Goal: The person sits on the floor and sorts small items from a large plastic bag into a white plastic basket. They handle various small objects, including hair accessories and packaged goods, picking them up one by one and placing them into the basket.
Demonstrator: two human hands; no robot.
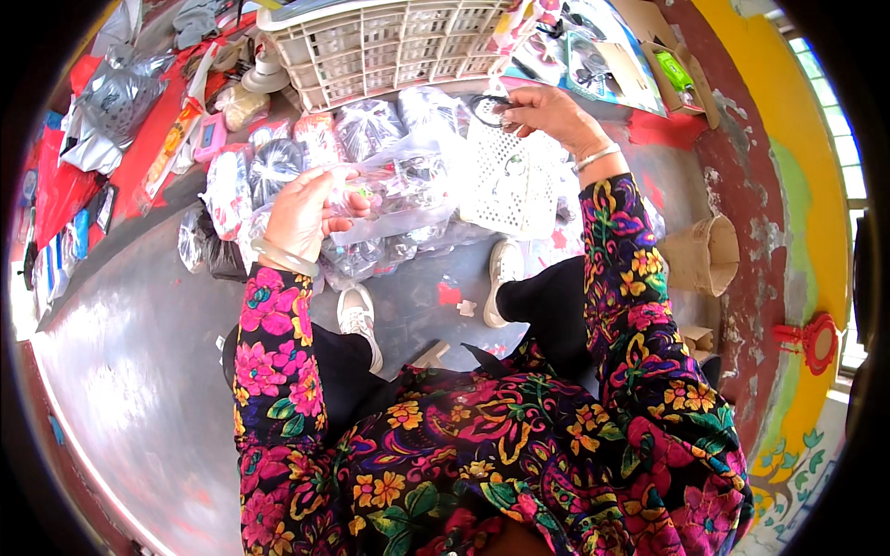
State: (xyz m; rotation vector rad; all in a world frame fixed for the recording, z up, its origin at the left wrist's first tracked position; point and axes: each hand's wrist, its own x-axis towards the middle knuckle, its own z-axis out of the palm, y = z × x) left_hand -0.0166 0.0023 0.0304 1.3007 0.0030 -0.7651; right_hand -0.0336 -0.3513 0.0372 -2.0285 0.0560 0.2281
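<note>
My right hand [553,120] is closed, pinching a black ring-shaped item [488,110] with a pale tag at its top. It is held over the far end of a white perforated basket [510,190]. To the left, my left hand [301,211] has its fingers curled at the near-left edge of a translucent plastic container [394,225]. Small shiny items show inside that container, some pinkish. Whatever lies between the left fingertips is too small and glary to name. Clear bags of dark goods [368,130] lie packed around the container.
A large cream plastic crate [389,57] stands behind the bags. Silver plastic bags [116,97] and a pink item [211,137] lie at the far left. On the right are an open cardboard box [709,255] and a green packet [675,70]. My shoes [357,320] rest on the grey floor.
</note>
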